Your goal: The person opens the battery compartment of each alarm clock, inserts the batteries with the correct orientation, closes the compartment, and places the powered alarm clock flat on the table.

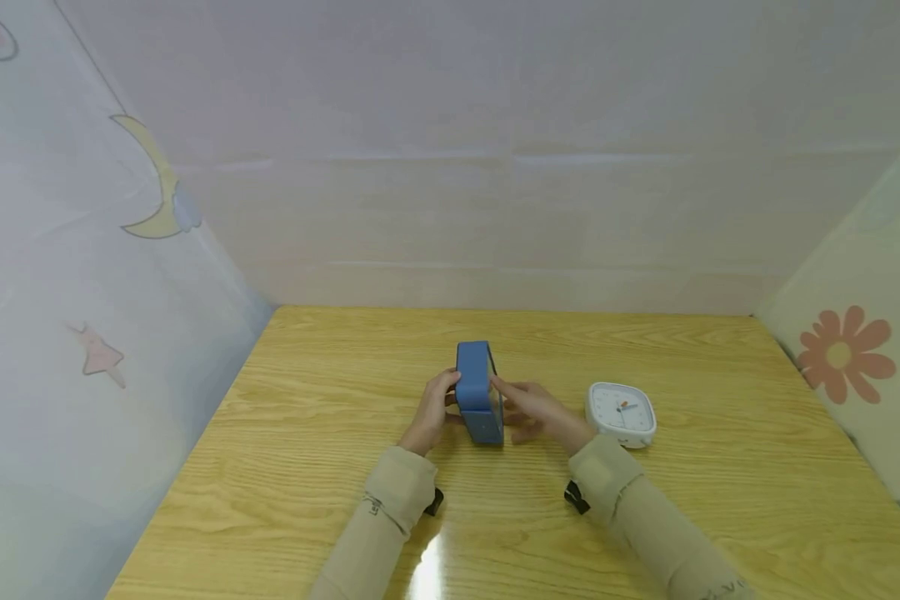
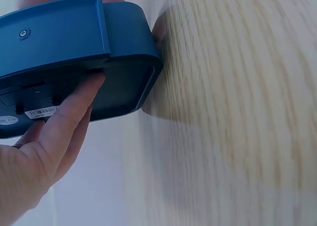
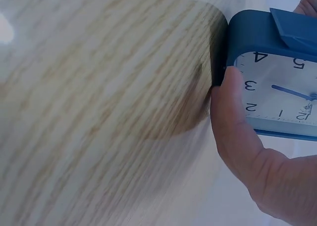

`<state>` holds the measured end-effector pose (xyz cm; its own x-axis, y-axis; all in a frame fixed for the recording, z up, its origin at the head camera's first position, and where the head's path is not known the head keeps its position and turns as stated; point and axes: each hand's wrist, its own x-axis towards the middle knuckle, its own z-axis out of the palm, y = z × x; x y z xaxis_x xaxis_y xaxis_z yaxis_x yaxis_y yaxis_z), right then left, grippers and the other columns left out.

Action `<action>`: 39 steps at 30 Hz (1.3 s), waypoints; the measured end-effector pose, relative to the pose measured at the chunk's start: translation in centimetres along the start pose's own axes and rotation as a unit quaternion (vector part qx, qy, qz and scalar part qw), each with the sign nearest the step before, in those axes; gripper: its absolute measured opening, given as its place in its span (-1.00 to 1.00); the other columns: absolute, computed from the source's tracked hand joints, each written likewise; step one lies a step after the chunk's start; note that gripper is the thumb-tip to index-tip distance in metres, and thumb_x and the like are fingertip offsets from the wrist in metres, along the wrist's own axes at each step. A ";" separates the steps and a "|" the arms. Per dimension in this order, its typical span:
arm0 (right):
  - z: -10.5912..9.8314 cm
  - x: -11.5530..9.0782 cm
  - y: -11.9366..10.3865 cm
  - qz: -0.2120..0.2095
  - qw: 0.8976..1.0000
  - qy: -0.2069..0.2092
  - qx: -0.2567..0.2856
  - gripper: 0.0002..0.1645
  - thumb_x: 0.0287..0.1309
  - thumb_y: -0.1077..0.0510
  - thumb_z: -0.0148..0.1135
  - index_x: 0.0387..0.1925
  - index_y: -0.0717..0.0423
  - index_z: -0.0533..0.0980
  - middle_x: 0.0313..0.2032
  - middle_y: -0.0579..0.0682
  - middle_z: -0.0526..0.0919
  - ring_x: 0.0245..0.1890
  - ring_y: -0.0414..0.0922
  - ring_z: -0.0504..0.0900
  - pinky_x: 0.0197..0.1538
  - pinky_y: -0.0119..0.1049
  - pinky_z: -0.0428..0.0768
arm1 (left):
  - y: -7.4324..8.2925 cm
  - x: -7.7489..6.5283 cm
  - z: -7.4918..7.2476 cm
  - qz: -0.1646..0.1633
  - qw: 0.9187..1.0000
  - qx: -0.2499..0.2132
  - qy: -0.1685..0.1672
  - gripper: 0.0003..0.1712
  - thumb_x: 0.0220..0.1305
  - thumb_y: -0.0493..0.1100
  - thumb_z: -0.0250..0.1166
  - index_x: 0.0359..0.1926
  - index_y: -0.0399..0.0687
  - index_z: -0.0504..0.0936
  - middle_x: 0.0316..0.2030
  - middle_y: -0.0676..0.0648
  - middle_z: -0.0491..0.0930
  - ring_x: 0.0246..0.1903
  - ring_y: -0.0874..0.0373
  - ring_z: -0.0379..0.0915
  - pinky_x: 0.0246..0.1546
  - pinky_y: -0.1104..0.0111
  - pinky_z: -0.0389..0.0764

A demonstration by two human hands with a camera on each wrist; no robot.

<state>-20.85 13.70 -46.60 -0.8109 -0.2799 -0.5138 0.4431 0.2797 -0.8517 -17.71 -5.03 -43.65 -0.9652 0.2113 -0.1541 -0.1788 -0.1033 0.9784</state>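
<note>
A blue alarm clock [image 1: 474,392] stands on its narrow side on the wooden table. My left hand [image 1: 427,415] grips it from behind; in the left wrist view its fingers [image 2: 74,104] lie along the dark back, beside a barcode label [image 2: 41,112]. On the dial side, my right hand [image 1: 536,410] touches the front rim with extended fingers, the lower ones slightly blurred. A fingertip of that hand rests at the rim near the 3 on the white dial [image 3: 277,87] in the right wrist view. Its other fingers are hidden there.
A white alarm clock [image 1: 621,414] lies face up on the table [image 1: 330,375], just right of my right forearm. Pale cloth walls with printed figures [image 1: 843,354] surround the table at the back and sides. Black wrist straps [image 1: 576,497] hang below both cuffs.
</note>
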 end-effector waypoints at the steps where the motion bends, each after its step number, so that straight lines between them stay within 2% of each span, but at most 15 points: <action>1: -0.1 0.6 0.4 0.005 1.000 -0.004 -0.001 0.21 -0.06 -0.49 0.05 0.33 0.31 0.01 0.20 0.41 0.19 0.05 0.24 0.40 -0.20 0.02 0.56 | 0.3 -0.2 0.0 0.000 1.000 -0.001 0.001 -0.48 0.36 -0.08 -0.20 0.13 -0.39 0.34 -0.11 -0.23 0.42 -0.22 0.04 0.39 -0.34 0.08 0.51; 5: -0.3 2.5 1.6 0.013 1.000 0.006 0.010 0.20 -0.24 -0.55 0.13 0.29 0.13 0.18 0.13 0.27 0.33 -0.09 0.12 0.49 -0.31 -0.05 0.59 | 0.7 -0.7 0.0 0.005 1.000 -0.014 0.002 -0.48 0.34 -0.11 -0.21 0.12 -0.42 0.33 -0.14 -0.20 0.44 -0.25 0.06 0.39 -0.39 0.17 0.50; 8: -0.1 2.7 1.8 0.014 1.000 0.020 0.015 0.20 -0.27 -0.56 0.14 0.28 0.13 0.21 0.09 0.24 0.36 -0.14 0.10 0.50 -0.35 -0.08 0.59 | 0.1 -0.2 -0.3 0.011 0.999 -0.030 0.000 -0.47 0.32 -0.09 -0.19 0.13 -0.43 0.33 -0.17 -0.17 0.46 -0.27 0.09 0.41 -0.42 0.19 0.50; 10: 0.0 2.3 1.5 0.013 1.000 0.017 0.011 0.22 -0.23 -0.55 0.12 0.30 0.18 0.17 0.09 0.26 0.35 -0.14 0.09 0.49 -0.36 -0.10 0.58 | -0.4 0.1 -0.5 0.016 0.999 -0.041 0.000 -0.45 0.32 -0.08 -0.15 0.17 -0.40 0.31 -0.15 -0.16 0.47 -0.26 0.10 0.43 -0.42 0.19 0.52; 16: 1.0 -0.9 -0.6 0.002 1.000 0.013 -0.024 0.15 -0.01 -0.49 -0.01 0.32 0.29 0.08 0.11 0.35 0.34 -0.10 0.13 0.50 -0.30 -0.13 0.56 | -1.2 0.4 -0.8 0.045 0.998 -0.048 0.003 -0.42 0.29 -0.08 -0.07 0.25 -0.33 0.25 0.03 -0.26 0.42 -0.13 0.05 0.45 -0.36 0.16 0.58; 21: 1.2 -2.0 -1.3 -0.001 0.998 0.042 -0.045 0.04 0.07 -0.44 -0.05 0.30 0.27 0.14 0.06 0.31 0.41 -0.10 0.12 0.51 -0.20 -0.04 0.54 | -1.3 0.2 -0.9 0.095 0.995 -0.010 0.027 -0.47 0.30 -0.16 -0.06 0.24 -0.32 0.28 0.09 -0.29 0.37 -0.04 -0.02 0.39 -0.23 0.09 0.55; 24: 1.1 -2.1 -1.3 -0.009 0.997 0.053 -0.058 0.03 0.10 -0.43 -0.07 0.29 0.30 0.14 0.05 0.31 0.41 -0.12 0.13 0.53 -0.19 0.00 0.55 | -1.2 0.1 -0.7 0.137 0.989 0.023 0.044 -0.52 0.31 -0.22 -0.06 0.20 -0.36 0.32 0.05 -0.31 0.40 -0.08 0.01 0.42 -0.22 0.06 0.54; 26: 1.1 -2.2 -1.3 -0.010 0.996 0.059 -0.070 0.04 0.09 -0.44 -0.07 0.29 0.29 0.14 0.06 0.31 0.41 -0.13 0.13 0.52 -0.19 0.02 0.54 | -1.1 0.1 -0.7 0.153 0.987 0.034 0.047 -0.56 0.32 -0.26 -0.06 0.19 -0.37 0.34 0.02 -0.31 0.43 -0.15 0.10 0.45 -0.25 0.09 0.55; 32: 0.7 -2.4 -1.3 -0.017 0.991 0.067 -0.113 0.02 0.10 -0.43 -0.09 0.25 0.35 0.18 0.04 0.31 0.42 -0.09 0.15 0.48 -0.16 0.08 0.52 | -0.4 -0.5 -0.7 0.148 0.988 0.034 0.020 -0.59 0.37 -0.34 -0.12 0.19 -0.42 0.31 0.02 -0.35 0.43 -0.28 0.23 0.45 -0.33 0.19 0.55; 39: 0.6 -2.8 -1.4 -0.027 0.990 0.071 -0.122 -0.03 0.16 -0.36 -0.08 0.24 0.38 0.17 0.08 0.32 0.38 -0.01 0.18 0.43 -0.17 0.11 0.50 | 1.1 -1.8 -0.5 0.157 0.986 0.056 0.001 -0.59 0.35 -0.40 -0.16 0.17 -0.52 0.27 -0.01 -0.41 0.42 -0.33 0.29 0.43 -0.35 0.25 0.55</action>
<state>-19.01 13.55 -43.99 -0.8839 -0.1739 -0.4342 0.3065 0.4858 -0.8185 -16.31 -5.99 -42.34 -0.9699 0.1842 0.1595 0.1516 -0.0563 0.9868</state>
